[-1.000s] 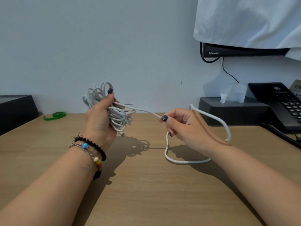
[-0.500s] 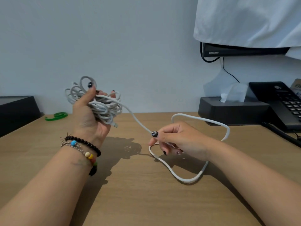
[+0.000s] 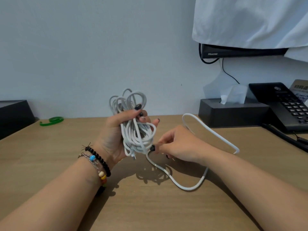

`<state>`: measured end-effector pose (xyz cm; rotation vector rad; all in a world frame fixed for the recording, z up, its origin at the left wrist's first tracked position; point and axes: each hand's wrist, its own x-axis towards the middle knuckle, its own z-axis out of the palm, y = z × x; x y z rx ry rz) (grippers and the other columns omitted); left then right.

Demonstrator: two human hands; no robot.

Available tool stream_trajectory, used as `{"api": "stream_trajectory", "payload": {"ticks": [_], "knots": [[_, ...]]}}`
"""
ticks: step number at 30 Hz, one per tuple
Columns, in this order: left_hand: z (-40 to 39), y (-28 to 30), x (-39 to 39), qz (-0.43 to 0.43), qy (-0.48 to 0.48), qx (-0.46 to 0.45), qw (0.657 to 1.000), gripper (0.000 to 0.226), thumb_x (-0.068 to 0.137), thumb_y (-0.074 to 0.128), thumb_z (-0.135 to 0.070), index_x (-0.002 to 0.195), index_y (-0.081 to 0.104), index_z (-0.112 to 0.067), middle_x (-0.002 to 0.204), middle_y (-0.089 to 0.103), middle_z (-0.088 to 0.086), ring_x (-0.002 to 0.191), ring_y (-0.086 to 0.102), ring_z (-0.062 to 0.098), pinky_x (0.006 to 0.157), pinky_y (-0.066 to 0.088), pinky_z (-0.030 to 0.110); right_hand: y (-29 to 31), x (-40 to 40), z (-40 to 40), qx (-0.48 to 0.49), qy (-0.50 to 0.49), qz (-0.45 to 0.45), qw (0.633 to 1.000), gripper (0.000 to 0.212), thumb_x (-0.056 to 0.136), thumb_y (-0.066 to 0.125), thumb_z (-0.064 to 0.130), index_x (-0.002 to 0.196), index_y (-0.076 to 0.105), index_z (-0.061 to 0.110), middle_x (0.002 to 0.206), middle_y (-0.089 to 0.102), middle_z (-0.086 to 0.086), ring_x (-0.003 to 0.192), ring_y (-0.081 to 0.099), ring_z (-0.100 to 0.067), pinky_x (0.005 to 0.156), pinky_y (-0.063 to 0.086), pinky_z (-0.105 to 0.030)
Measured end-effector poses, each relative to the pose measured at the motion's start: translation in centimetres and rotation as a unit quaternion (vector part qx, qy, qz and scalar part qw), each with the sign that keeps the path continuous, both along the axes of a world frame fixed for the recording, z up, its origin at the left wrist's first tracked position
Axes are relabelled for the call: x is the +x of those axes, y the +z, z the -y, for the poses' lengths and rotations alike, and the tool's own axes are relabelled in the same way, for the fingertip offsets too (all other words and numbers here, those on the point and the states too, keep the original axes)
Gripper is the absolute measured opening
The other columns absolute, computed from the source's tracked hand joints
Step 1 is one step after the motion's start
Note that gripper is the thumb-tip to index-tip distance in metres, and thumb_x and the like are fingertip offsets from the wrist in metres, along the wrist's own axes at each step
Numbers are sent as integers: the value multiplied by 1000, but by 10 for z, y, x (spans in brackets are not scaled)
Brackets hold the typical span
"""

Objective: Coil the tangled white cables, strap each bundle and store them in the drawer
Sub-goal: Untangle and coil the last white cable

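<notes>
Above the middle of the tabletop (image 3: pixel 150 205), the left hand (image 3: pixel 115 135) is raised with the palm turned inward, thumb up and fingers curled round a bundle of white cable (image 3: pixel 136 130); the loops stand clear above the fist and hang below it, and a small plug end dangles at the bottom of the bundle. The left forearm comes in from the near left corner, with bead bracelets (image 3: pixel 98 162) at the wrist. The right hand (image 3: pixel 178 145) sits lower, just beside the bundle on its right, with the thumb and forefinger pinching the loose cable tail (image 3: pixel 186 187) where it leaves the coil; the other fingers are curled under. From that pinch the tail drops to the tabletop, runs in a wide loop toward the near side, passes under the right wrist, rises along the right side and arcs back behind the hand. The right forearm comes in from the near right corner. Along the far edge against the wall, a green strap (image 3: pixel 51 120) lies near the far left corner beside a black box (image 3: pixel 15 114), well apart from the hands. A dark tissue box (image 3: pixel 233 114) and a black telephone (image 3: pixel 286 105) occupy the far right corner, with the telephone cord running along the right edge near the cable loop. Bare wood extends between the forearms to the near edge and from the left hand to the strap.
</notes>
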<state>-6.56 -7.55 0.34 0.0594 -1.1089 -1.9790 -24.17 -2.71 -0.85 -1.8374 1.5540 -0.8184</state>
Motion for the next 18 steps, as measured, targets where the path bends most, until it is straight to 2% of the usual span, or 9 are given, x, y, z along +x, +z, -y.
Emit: {"api": "stream_trajectory", "payload": {"ticks": [3, 5, 7, 10, 13, 16, 18], "knots": [[-8, -2, -7, 67, 38, -2, 997, 18, 69, 70, -2, 85, 65, -9, 66, 58, 7, 64, 63, 17, 88, 56, 39, 1, -3, 4, -14, -35, 28, 999, 14, 83, 75, 32, 75, 78, 20, 60, 66, 6, 58, 55, -5, 65, 47, -25], [-12, -1, -8, 119, 75, -17, 990, 22, 72, 60, -4, 87, 73, -13, 71, 64, 11, 72, 68, 21, 80, 60, 37, 1, -5, 6, -18, -45, 71, 996, 12, 83, 77, 27, 77, 78, 16, 68, 69, -5, 62, 54, -8, 67, 47, -25], [-15, 1, -9, 160, 107, -47, 980, 25, 71, 59, -6, 84, 77, -18, 77, 68, 10, 73, 69, 21, 71, 60, 35, 3, -7, 5, 2, -35, 114, 993, 12, 86, 73, 25, 80, 78, 15, 74, 67, -15, 60, 51, -9, 61, 44, -22], [-16, 3, -8, 184, 146, -61, 970, 23, 68, 60, -6, 79, 78, -16, 77, 70, 9, 64, 67, 20, 59, 58, 31, 7, -9, 3, 30, -7, 177, 984, 20, 93, 61, 11, 80, 77, 14, 70, 60, -9, 51, 43, -8, 49, 34, -18], [-13, 2, -7, 188, 157, -58, 968, 26, 67, 61, -4, 91, 71, -9, 81, 70, 11, 66, 68, 22, 60, 58, 32, 8, -11, 4, 46, 21, 230, 972, 28, 95, 54, 5, 78, 76, 9, 66, 56, -8, 47, 37, -11, 44, 29, -18], [-9, 1, -6, 213, 152, -97, 960, 47, 67, 62, 2, 113, 65, -8, 94, 69, 12, 78, 69, 23, 67, 58, 33, 9, -13, 3, 56, 30, 250, 966, 30, 96, 49, 3, 80, 74, 6, 68, 56, -8, 47, 37, -11, 42, 28, -17], [-8, -1, -7, 241, 152, -120, 951, 57, 65, 63, 4, 120, 61, -8, 103, 70, 10, 84, 69, 22, 70, 58, 33, 9, -12, 3, 61, 31, 247, 967, 33, 96, 47, 2, 80, 75, 7, 66, 54, -6, 47, 37, -11, 42, 28, -17]]}}
